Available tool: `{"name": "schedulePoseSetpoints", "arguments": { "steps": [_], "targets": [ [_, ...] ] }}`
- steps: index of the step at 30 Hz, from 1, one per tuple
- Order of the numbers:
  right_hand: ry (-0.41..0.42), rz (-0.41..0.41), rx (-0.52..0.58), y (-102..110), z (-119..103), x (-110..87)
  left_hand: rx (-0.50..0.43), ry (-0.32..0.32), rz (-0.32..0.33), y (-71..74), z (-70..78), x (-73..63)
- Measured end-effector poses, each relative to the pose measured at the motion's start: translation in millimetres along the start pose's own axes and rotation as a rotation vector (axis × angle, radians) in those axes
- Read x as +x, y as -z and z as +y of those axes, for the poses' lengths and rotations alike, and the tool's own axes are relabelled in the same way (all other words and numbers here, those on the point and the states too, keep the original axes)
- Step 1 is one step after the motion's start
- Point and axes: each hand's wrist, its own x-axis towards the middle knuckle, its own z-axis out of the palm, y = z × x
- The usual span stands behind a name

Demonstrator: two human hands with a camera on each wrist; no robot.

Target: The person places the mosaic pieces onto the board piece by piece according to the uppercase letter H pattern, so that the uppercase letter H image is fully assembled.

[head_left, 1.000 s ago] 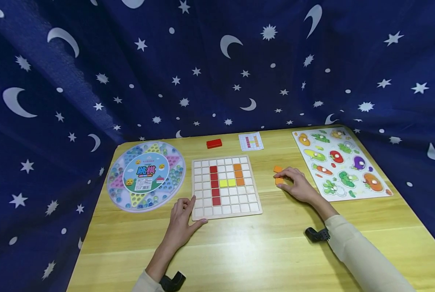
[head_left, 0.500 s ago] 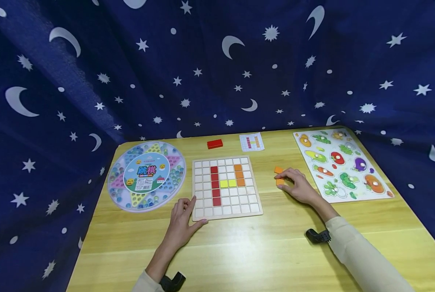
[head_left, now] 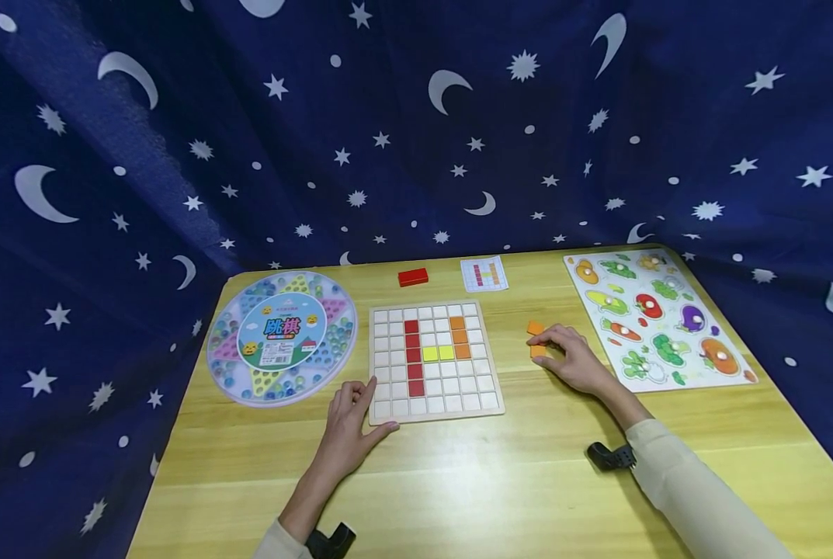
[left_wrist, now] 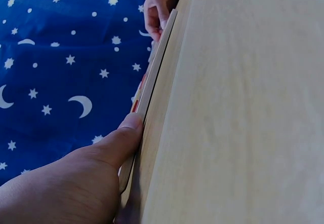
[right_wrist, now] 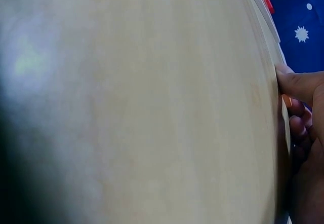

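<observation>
A square wooden grid board [head_left: 468,386] lies mid-table in the head view. It bears a column of red tiles [head_left: 414,371], two yellow tiles [head_left: 438,353] and a shorter column of orange tiles [head_left: 461,337]. My left hand [head_left: 346,427] holds its near left corner, thumb on the front edge and a finger on the left edge; the left wrist view shows the thumb [left_wrist: 119,142] against the rim. To the board's right, my right hand [head_left: 575,365] pinches a loose orange tile [head_left: 538,352] on the table. Another orange tile [head_left: 536,328] lies just beyond its fingers.
A round marble game box [head_left: 282,339] lies left of the board. Behind the board are red blocks [head_left: 413,277] and a patterned card [head_left: 484,274]. A vegetable puzzle board [head_left: 657,318] lies far right. A starry blue curtain [head_left: 402,140] stands behind the table.
The head view has shifted very slightly. Both hands and the tiles stay where they were.
</observation>
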Motion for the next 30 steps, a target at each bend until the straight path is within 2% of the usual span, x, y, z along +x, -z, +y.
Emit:
{"name": "schedulePoseSetpoints", "arguments": {
  "steps": [19, 27, 30],
  "targets": [
    [0.004, 0.006, -0.024, 0.3, -3.3, -2.8, 0.004, 0.003, 0.0, -2.6, -1.7, -1.0],
    [-0.004, -0.008, -0.004, 1.1, -2.5, -1.8, 0.004, 0.001, -0.001, -1.4, -1.6, -0.9],
    [0.006, 0.009, 0.007, 1.4, -2.6, -1.1, 0.002, 0.001, 0.003, -1.5, -2.1, -0.3]
  ]
}}
